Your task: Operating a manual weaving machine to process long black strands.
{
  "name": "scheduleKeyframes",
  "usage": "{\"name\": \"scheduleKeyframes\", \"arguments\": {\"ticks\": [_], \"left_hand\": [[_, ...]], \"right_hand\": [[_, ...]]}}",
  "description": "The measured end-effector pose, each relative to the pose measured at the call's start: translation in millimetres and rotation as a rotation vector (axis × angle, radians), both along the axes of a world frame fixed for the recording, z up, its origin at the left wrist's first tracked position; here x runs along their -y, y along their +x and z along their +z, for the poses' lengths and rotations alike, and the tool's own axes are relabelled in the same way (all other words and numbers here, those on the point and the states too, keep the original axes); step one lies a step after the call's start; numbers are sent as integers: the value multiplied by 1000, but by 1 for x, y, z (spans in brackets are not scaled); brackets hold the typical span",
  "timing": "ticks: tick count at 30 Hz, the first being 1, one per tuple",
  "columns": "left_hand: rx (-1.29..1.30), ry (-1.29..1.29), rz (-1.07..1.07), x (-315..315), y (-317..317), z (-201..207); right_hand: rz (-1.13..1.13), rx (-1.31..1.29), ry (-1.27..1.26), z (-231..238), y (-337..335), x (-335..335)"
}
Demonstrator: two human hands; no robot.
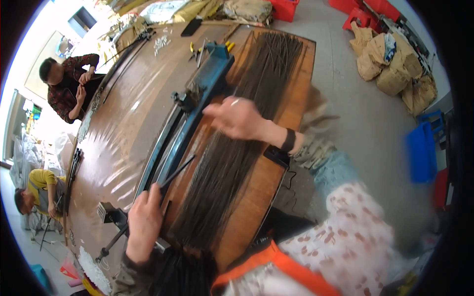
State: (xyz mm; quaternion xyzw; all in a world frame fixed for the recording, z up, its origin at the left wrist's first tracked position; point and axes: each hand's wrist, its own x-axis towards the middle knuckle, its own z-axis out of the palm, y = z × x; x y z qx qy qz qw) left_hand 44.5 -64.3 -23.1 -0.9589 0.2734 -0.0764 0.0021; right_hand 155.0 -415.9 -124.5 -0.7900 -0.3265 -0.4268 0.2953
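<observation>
My left hand point(144, 222) is closed around a thin dark rod point(178, 171), whose end sticks out up and to the right over the wooden board. It is beside the near end of a long blue metal jig point(190, 123) with rails and a clamp block point(183, 101). My right hand point(238, 118) hovers over a wide bundle of dark thin rods point(217, 172), near the clamp block. Its fingers are bent but smeared by motion, so whether they hold anything cannot be told. A dark band circles the right wrist.
Pliers point(192, 48) and a black flat object point(191, 27) lie on the far table. Across it, one person point(69, 86) handles something small; another in yellow point(42, 192) is at left. Brown sacks point(395, 64) and a blue crate point(420, 153) stand on the right floor.
</observation>
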Motion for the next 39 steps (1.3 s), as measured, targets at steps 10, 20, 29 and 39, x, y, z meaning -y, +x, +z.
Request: {"name": "scheduleKeyframes", "arguments": {"ticks": [10, 20, 29, 39], "left_hand": [[6, -9, -127, -20, -27, -4], [102, -28, -59, -31, -50, 5], [72, -121, 85, -59, -77, 8], [43, -50, 195, -74, -90, 21]], "right_hand": [[355, -259, -30, 7, -59, -58], [504, -251, -1, 2, -61, -93], [-48, -619, 315, 13, 34, -12], [366, -453, 262, 23, -89, -140]]}}
